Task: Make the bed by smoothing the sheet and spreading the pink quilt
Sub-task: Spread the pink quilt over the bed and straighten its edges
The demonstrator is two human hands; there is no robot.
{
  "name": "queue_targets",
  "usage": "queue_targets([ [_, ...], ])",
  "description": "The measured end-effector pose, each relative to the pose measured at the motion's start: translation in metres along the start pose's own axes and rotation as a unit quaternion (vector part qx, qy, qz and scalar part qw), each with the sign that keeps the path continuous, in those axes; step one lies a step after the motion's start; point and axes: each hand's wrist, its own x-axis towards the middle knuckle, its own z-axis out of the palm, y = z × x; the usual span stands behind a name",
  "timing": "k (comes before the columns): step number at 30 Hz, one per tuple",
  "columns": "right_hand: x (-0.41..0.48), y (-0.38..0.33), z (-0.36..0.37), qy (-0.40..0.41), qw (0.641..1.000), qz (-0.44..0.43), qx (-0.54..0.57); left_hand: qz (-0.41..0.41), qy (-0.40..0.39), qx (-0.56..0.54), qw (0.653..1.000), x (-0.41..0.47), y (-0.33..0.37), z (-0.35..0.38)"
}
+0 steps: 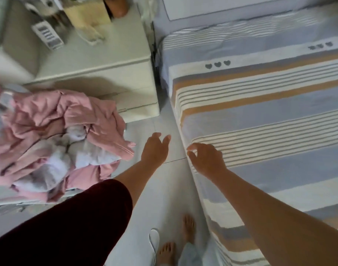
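Left hand (154,148) near pink quilt (49,131); right hand (206,160) at sheet (269,116) edge.

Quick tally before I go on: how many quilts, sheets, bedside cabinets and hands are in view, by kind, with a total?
Pink quilt: 1, heaped beside the bed, not on it
Striped sheet: 1, on the bed
Bedside cabinet: 1
Hands: 2, left hand and right hand, neither holding anything
Total: 5
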Motion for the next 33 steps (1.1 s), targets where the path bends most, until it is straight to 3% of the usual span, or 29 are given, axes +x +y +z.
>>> queue_targets([
  [8, 0.043, -0.052, -0.041, -0.077, 0.994, -0.072, -0.025, -0.087, 0.075, -0.097, 0.989, 0.021, -0.009, -0.071],
  [13, 0.075, -0.101, -0.019, -0.126, 0.985, -0.114, -0.033, -0.119, 0.124, -0.148, 0.974, 0.040, -0.039, -0.110],
  [18, 0.106, -0.177, 0.018, -0.182, 0.973, -0.139, -0.033, -0.151, 0.197, -0.129, 0.960, 0.062, -0.096, -0.149],
  [23, 0.139, -0.245, 0.038, -0.250, 0.964, -0.084, -0.030, -0.189, 0.259, -0.151, 0.935, 0.081, -0.134, -0.187],
  [27, 0.166, -0.294, 0.076, -0.278, 0.960, -0.007, 0.043, -0.142, 0.383, -0.046, 0.912, 0.097, -0.179, -0.222],
  [30, 0.209, -0.303, 0.140, -0.276, 0.960, 0.009, 0.048, -0.192, 0.448, 0.001, 0.873, 0.111, -0.215, -0.237],
  [33, 0.217, -0.325, 0.160, -0.267, 0.961, 0.039, 0.058, -0.245, 0.461, 0.022, 0.853, 0.127, -0.241, -0.252],
])
